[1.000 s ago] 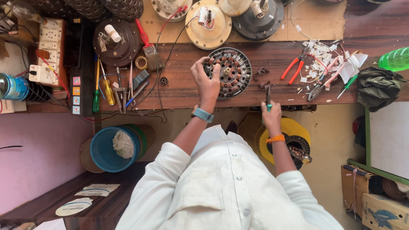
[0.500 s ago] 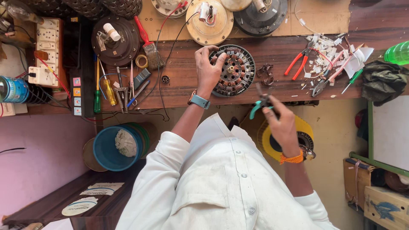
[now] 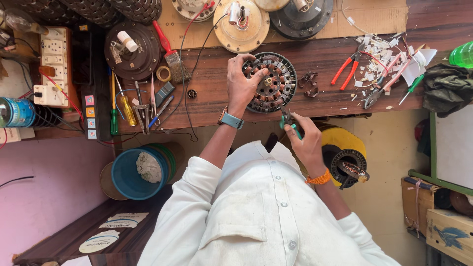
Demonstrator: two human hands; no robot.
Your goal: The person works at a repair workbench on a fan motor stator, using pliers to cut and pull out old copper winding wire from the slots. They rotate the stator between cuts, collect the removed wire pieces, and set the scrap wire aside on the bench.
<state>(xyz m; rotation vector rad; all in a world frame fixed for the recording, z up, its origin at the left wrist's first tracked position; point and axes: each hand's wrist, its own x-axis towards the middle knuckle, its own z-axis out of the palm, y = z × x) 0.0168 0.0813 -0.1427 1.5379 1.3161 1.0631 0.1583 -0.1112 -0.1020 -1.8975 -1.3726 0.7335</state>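
- I see the right hand [image 3: 306,143] has lifted off the bench [image 3: 212,98] edge and come in toward the stator [image 3: 272,83]; cutting at the windings looks close.
- Right grip clenched on green-handled pliers [image 3: 289,120], nose up.
- Left hand [image 3: 244,81] stays clamped over the stator's left rim, flat on the bench.

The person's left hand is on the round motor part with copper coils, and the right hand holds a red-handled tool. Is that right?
Not quite. The head view shows the left hand on the round motor part with copper coils, but the tool in the right hand has green handles, not red. The red-handled pliers lie untouched on the bench, farther right.
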